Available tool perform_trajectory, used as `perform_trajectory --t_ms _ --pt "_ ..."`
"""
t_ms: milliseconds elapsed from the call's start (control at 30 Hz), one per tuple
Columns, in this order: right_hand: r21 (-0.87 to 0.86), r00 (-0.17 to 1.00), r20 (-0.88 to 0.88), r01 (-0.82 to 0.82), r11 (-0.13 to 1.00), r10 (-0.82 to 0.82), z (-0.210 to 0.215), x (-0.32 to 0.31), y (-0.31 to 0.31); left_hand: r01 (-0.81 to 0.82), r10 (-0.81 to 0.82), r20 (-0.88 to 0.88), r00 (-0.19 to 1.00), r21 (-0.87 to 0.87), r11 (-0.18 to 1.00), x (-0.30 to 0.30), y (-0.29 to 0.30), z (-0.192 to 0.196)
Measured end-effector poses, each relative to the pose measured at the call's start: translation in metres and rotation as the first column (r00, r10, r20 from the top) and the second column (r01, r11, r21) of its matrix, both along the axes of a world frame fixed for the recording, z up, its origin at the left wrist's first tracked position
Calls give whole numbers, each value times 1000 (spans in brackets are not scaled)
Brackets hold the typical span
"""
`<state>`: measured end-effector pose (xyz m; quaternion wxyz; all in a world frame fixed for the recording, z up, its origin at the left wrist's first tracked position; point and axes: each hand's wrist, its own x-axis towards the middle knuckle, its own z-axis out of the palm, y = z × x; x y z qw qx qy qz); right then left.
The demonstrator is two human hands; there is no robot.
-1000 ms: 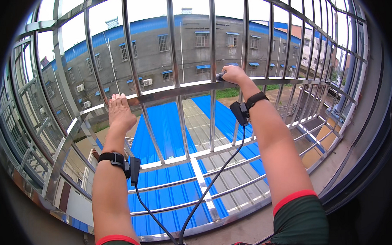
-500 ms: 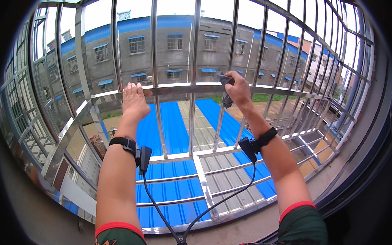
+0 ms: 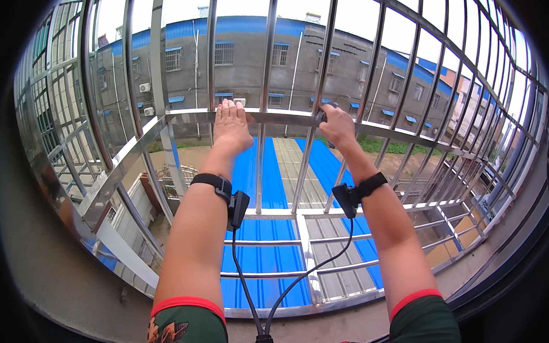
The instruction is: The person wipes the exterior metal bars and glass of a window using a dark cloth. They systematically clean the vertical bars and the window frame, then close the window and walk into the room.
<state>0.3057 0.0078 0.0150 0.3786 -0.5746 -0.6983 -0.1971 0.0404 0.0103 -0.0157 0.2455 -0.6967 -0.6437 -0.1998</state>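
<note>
My left hand (image 3: 230, 127) lies flat, fingers together, on the horizontal steel rail (image 3: 281, 117) of a window grille. My right hand (image 3: 338, 127) is closed around a small dark object (image 3: 320, 117) and presses it against the same rail where a vertical bar (image 3: 313, 140) crosses it. What the object is cannot be made out. Both wrists wear black straps with small black units (image 3: 236, 209) and cables running down to my chest.
The steel grille (image 3: 162, 84) curves around me with many vertical bars and a lower shelf of bars (image 3: 304, 243). Blue corrugated roofing (image 3: 268, 178) lies far below outside. Grey buildings (image 3: 246, 63) stand opposite. A concrete sill (image 3: 328, 318) runs under the grille.
Both hands now rest on the same rail, closer together. My left hand has settled flat on it. My right hand has brought the dark object against the bar crossing.
</note>
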Motion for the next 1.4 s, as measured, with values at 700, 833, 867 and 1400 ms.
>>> perform_trajectory --t_ms 700,833,867,1400 --pt "7 959 251 -136 991 130 -7 -104 21 -223 157 165 974 558 799 -99 -108 43" --pt "267 913 177 -403 875 367 -7 -159 -17 -263 154 215 964 717 645 -145 -135 55" --pt "363 887 195 -462 809 419 -12 -173 -21 -268 147 226 963 742 615 -152 -139 53" --pt "136 834 275 -527 839 479 4 -259 -11 -448 382 418 824 68 892 -161 -119 36"
